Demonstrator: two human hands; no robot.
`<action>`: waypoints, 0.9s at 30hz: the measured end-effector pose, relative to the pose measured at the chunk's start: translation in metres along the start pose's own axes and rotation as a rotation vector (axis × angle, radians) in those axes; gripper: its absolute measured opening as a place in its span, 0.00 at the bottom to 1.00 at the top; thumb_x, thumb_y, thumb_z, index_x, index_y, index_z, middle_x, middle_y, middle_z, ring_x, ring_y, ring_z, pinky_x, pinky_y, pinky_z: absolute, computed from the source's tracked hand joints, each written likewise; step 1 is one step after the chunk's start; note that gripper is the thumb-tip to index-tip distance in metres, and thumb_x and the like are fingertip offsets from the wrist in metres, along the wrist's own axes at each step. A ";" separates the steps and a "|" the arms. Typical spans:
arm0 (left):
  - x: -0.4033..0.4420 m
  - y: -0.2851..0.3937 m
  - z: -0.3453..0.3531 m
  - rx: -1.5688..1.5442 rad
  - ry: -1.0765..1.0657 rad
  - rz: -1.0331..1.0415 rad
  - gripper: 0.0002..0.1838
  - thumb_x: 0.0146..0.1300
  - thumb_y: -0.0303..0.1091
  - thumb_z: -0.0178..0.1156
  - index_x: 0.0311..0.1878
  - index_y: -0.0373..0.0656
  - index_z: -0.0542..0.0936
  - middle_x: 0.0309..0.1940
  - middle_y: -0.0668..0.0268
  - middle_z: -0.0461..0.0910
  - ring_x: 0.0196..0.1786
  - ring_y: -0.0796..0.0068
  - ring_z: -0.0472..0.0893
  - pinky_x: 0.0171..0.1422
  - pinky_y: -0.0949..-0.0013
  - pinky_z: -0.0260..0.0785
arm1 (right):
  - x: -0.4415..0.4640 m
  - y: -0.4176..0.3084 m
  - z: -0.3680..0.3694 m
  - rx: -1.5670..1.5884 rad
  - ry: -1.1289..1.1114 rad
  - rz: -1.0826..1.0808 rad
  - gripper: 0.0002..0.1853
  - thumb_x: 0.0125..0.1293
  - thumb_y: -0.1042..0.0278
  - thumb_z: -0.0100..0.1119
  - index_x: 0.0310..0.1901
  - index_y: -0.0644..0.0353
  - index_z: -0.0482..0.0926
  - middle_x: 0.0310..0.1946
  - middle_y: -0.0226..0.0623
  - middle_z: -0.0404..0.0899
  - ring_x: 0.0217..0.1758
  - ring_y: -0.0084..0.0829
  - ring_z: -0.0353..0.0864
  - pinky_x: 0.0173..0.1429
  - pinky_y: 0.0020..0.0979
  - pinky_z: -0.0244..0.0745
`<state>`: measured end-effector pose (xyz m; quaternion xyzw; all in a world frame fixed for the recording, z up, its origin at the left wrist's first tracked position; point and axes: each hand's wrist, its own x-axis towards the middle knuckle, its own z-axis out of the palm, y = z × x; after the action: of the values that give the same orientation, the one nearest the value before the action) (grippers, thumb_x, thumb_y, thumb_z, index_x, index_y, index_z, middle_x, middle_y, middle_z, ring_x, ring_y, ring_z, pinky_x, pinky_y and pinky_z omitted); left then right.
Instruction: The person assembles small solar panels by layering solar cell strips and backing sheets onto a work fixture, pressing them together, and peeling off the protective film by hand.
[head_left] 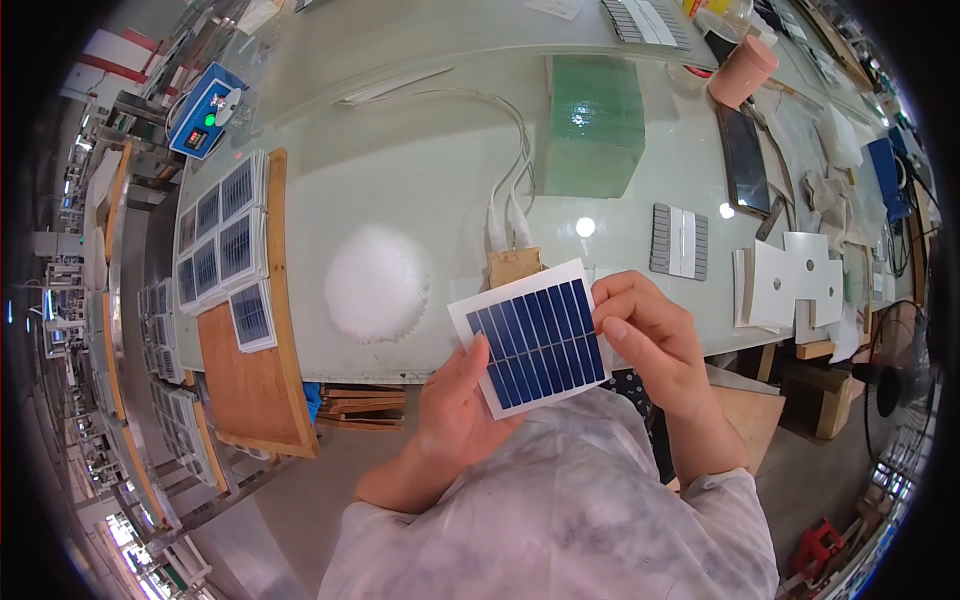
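A small solar panel, dark blue with pale lines and a white border, is held tilted in front of my body. My left hand grips its left edge, thumb on the front face and the other fingers hidden behind. At its right edge is my right hand, thumb and bent fingers pinched on the border. Just beyond the panel lies a tan block with white cables running from it, partly covered by the panel.
Stacked solar panels sit on a wooden board at left. A round white pad lies on the glass-topped table. Behind are a green glass stack and a blue box. White cards and a phone lie right.
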<state>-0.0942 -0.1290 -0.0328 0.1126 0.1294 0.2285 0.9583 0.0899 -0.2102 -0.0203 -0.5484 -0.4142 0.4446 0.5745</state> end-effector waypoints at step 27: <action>0.035 -0.026 0.039 0.253 0.145 0.085 0.22 0.70 0.42 0.40 0.62 0.41 0.61 0.54 0.57 0.70 0.57 0.59 0.70 0.62 0.47 0.61 | -0.035 -0.017 -0.072 0.021 0.236 -0.233 0.02 0.59 0.76 0.56 0.32 0.63 0.75 0.40 0.33 0.72 0.39 0.20 0.70 0.45 0.24 0.66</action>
<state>-0.0420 -0.1413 -0.0095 0.2210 0.2211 0.2585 0.9140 0.1507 -0.2631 -0.0065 -0.5388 -0.4002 0.3118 0.6725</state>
